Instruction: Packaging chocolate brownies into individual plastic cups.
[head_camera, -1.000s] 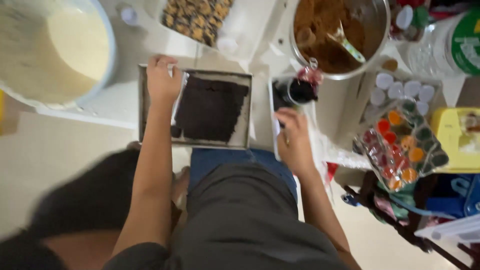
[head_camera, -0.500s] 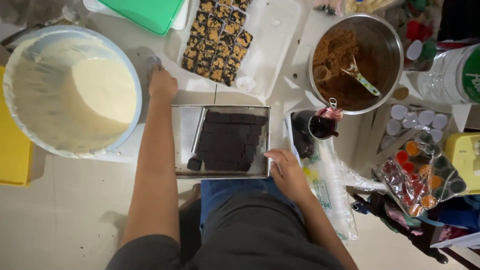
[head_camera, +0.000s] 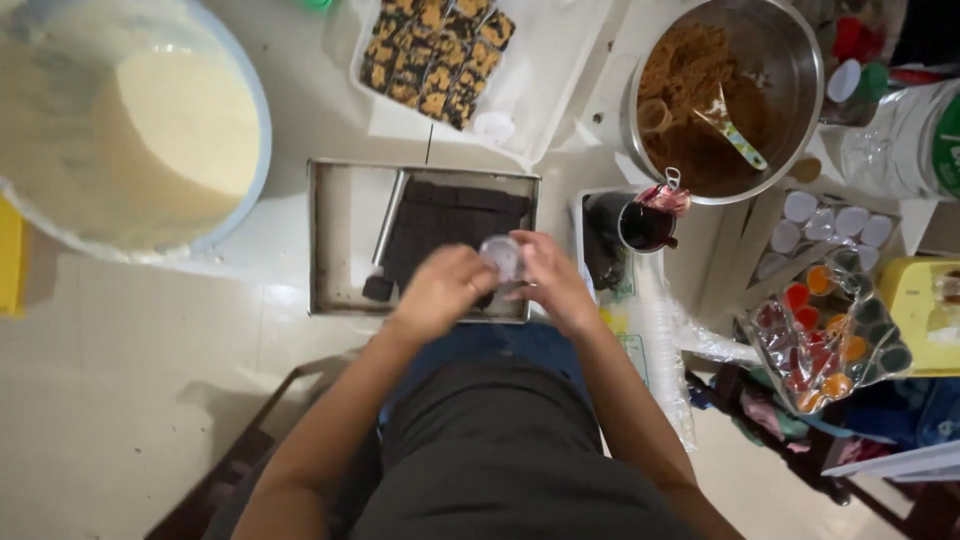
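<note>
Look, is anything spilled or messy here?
Nothing looks spilled. One small brown piece sits apart from the dark slab in the metal tray, by a metal tool lying in it. Both hands, left and right, hold a small clear cup over the tray.

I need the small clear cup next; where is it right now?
In the head view the small clear cup sits centre frame, held between the left hand and right hand, above the metal tray.
</note>
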